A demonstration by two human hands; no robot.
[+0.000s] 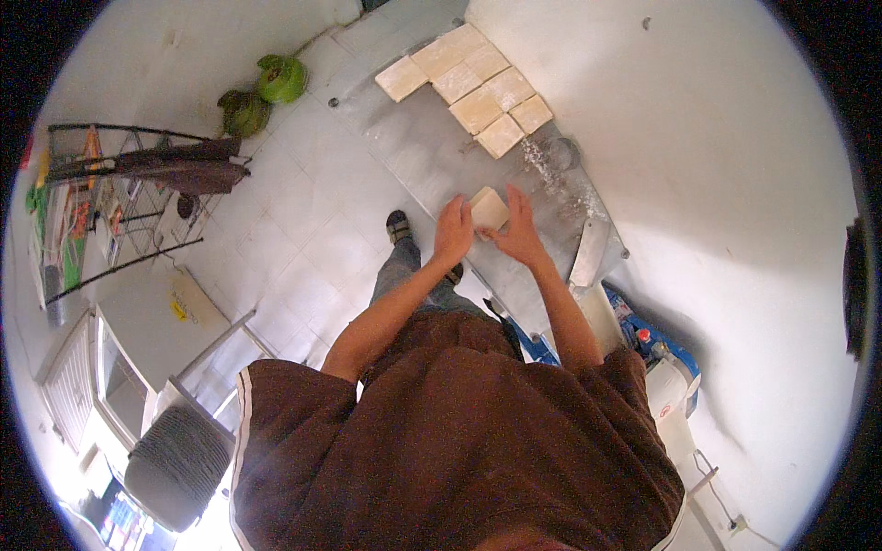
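Note:
A pale, flat square block of dough [488,208] is held between my two hands over a metal worktop [413,142]. My left hand [452,231] grips its left side with the fingers pointing away from me. My right hand [516,230] holds the right side, its thumb reaching toward the near edge. At the worktop's far end several similar floured squares [478,73] lie side by side. White flour [542,165] is scattered along the right side, and a long flat metal blade [587,250] lies near the right edge.
A white wall [735,147] borders the worktop. Two green cylinders [282,81] stand on the tiled floor [303,184] at back left. A wire rack [138,209] and pale cabinet [147,331] line the left. A blue container with bottles [657,340] sits beyond the worktop's near right.

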